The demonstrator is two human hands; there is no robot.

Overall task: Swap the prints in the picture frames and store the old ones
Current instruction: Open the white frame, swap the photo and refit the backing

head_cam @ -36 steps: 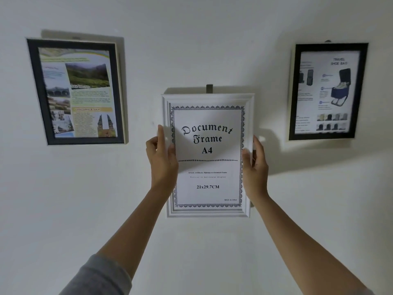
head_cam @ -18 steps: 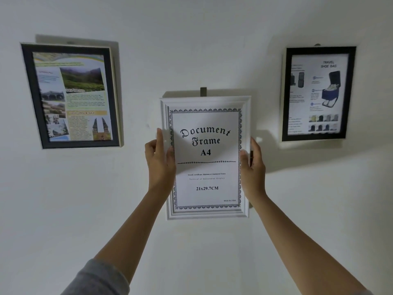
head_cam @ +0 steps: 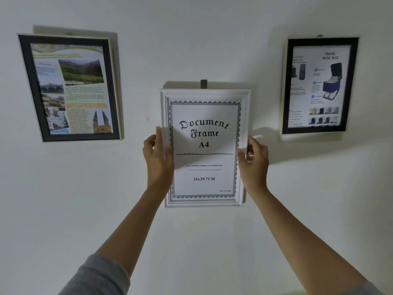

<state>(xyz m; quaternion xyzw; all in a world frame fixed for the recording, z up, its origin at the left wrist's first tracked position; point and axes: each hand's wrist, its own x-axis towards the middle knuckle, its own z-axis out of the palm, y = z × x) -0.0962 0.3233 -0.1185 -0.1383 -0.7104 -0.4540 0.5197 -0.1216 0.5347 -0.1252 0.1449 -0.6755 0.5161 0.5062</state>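
Observation:
A white picture frame (head_cam: 205, 95) sits against the wall in the middle, under a dark hook (head_cam: 203, 83). Its print (head_cam: 204, 150) reads "Document Frame A4". My left hand (head_cam: 158, 160) grips the frame's left edge, thumb on the front. My right hand (head_cam: 254, 161) grips the right edge with curled fingers. To the left hangs a dark frame with a travel leaflet print (head_cam: 70, 88). A black frame with a "Travel Shoe Bag" print (head_cam: 319, 86) hangs to the right.
The wall (head_cam: 204, 241) is plain white all around the three frames. Grey sleeves cover my upper forearms at the bottom corners.
The white frame has dropped slightly relative to the hook. My right fingers have curled more tightly round its edge. Both hands stay at the frame's sides.

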